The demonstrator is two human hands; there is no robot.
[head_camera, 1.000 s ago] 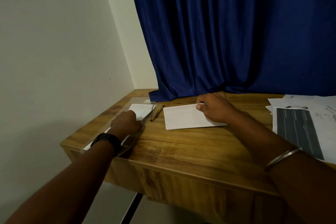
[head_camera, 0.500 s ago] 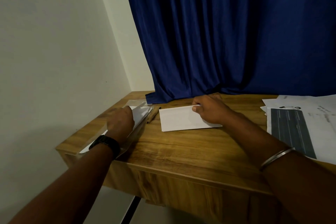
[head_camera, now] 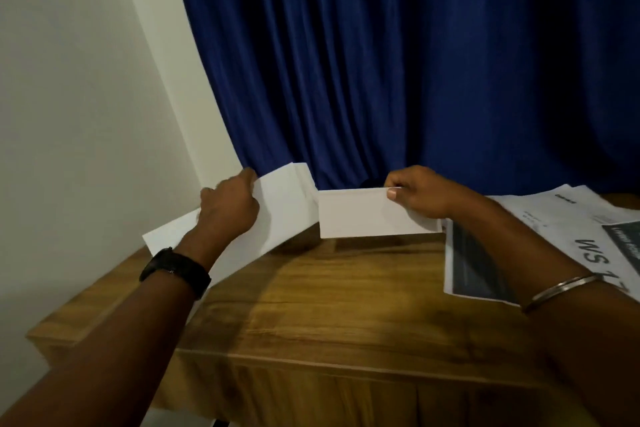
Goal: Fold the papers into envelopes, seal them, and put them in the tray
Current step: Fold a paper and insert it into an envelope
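Observation:
My left hand [head_camera: 228, 208] grips a stack of white folded envelopes [head_camera: 287, 204], held tilted above the left end of the wooden table [head_camera: 329, 305]. My right hand [head_camera: 419, 194] pinches the top right corner of a single white folded envelope [head_camera: 363, 215], which hangs just above the table, its left edge close to the stack. The clear tray cannot be made out; the stack and my left arm cover the spot where it lay.
Printed sheets [head_camera: 568, 229] lie spread at the table's right end, partly under my right forearm. A dark blue curtain [head_camera: 415, 62] hangs right behind the table. A pale wall [head_camera: 69, 114] bounds the left side.
My left hand has lifted the stack of envelopes off the table's left end. My right hand has raised the single envelope from the tabletop. The camera has moved closer.

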